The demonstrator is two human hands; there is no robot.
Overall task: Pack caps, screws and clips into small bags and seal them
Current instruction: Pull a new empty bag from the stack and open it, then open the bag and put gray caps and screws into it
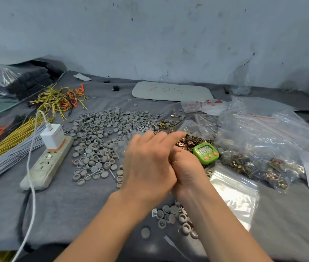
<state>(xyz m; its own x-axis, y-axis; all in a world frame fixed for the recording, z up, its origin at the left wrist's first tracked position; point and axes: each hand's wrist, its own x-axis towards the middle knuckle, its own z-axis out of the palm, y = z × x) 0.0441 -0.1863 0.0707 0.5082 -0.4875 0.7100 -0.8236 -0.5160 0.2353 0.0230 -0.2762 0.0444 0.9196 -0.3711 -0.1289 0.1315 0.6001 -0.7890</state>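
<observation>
Left hand point(148, 163) overlaps right hand point(185, 167), both pinching something unseen; heap of brassy metal clips point(187, 141) just beyond fingertips, nearer right

Your table is draped in matt grey cloth point(70, 210). The caps point(100, 127) on it look like dull grey plastic, the clips point(187, 141) like shiny coppery metal. At its right edge, glossy crinkled clear plastic bags point(263, 133); the timer point(206, 152) is smooth green plastic.

Green timer point(206, 151); power strip point(46, 164), white charger point(52, 136).
</observation>
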